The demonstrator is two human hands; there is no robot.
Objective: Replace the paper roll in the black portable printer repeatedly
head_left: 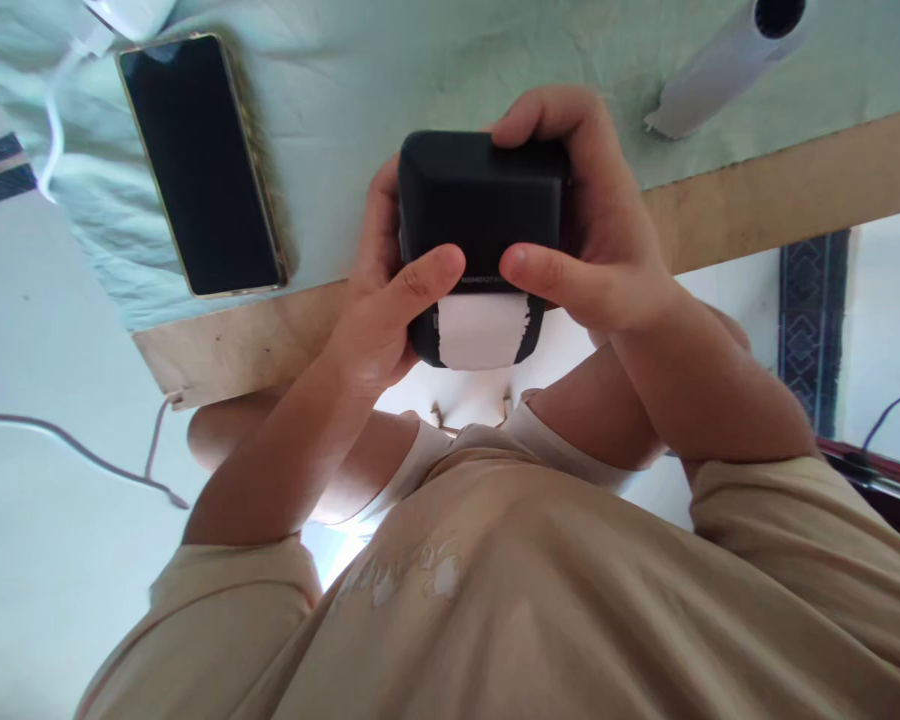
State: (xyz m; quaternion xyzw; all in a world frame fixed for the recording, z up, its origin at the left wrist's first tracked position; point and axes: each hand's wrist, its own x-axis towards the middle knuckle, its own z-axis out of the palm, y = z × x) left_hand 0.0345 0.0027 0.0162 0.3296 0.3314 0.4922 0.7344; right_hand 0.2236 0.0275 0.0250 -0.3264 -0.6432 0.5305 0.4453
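A black portable receipt printer [482,208] is held up between my two hands, in front of the table's near edge. From its near side hangs a short strip of white paper [483,332] with ragged side edges. My left hand [387,298] wraps the printer's left side, its thumb lying on the top face. On the other side my right hand [596,225] grips the casing, with the thumb on top and the index finger bent over the far edge. Small lettering near the thumbs is too blurred to read. The undersides of the fingers are hidden behind the printer.
A smartphone [202,165] with a dark screen lies on the pale green cloth [337,110] at the left. At the upper right is a white roll [727,70] with a dark hollow end. The wooden table edge [780,195] runs below. A cable [67,435] trails on the left.
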